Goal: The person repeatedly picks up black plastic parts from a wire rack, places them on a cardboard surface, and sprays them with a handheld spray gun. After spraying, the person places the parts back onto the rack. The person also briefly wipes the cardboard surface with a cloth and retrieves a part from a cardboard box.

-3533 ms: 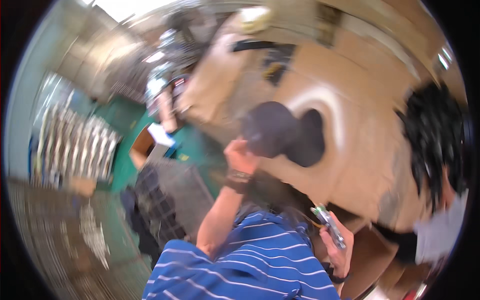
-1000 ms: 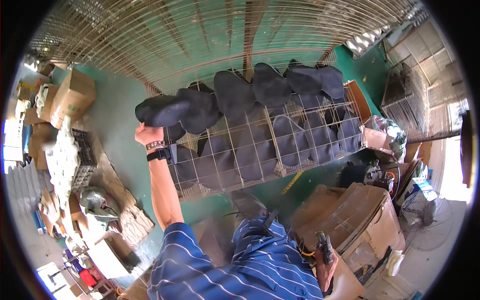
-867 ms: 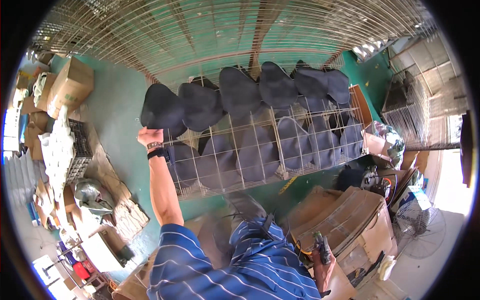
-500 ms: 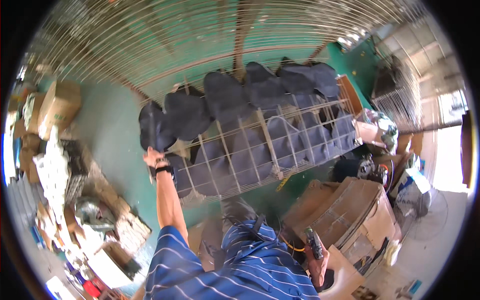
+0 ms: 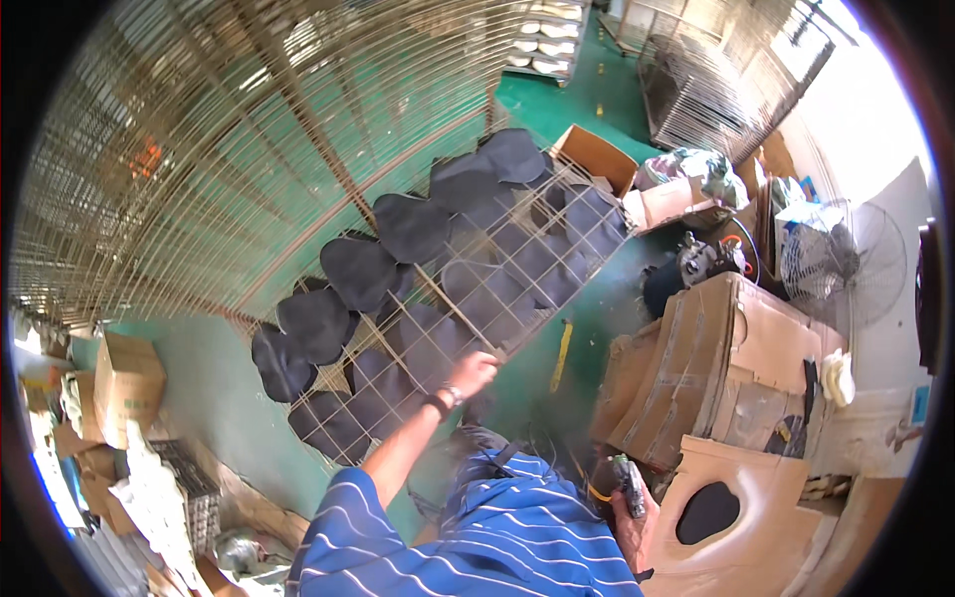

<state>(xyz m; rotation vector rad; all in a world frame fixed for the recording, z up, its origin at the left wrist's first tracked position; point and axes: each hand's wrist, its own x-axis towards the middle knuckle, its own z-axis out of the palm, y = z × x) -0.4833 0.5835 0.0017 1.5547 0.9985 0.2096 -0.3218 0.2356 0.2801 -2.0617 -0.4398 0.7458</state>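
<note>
My left hand (image 5: 474, 374) is closed at the near long edge of a wire mesh rack (image 5: 438, 291), where a wooden crossbar ends. Dark, rounded flat pieces (image 5: 410, 227) lie in overlapping rows on the mesh and hang over its far edge. More of them show through the wires. Low on the right, my right hand (image 5: 634, 527) is wrapped round a dark handheld tool (image 5: 628, 486) with a greenish-grey top; its exact kind is unclear. Beside that hand, one black rounded piece (image 5: 708, 512) rests on a cardboard sheet (image 5: 761, 488).
Tall stacked wire racks (image 5: 298, 129) rise behind the mesh. A large cardboard box (image 5: 686, 363) stands right of me, with a fan (image 5: 844, 261) beyond it. Cartons (image 5: 127, 383) and clutter line the left side. Yellow tape (image 5: 562, 355) marks the green floor.
My left hand has gone from the rack's left end to the middle of its near edge. The view has turned right, so the rack appears slanted. My right hand still holds the tool.
</note>
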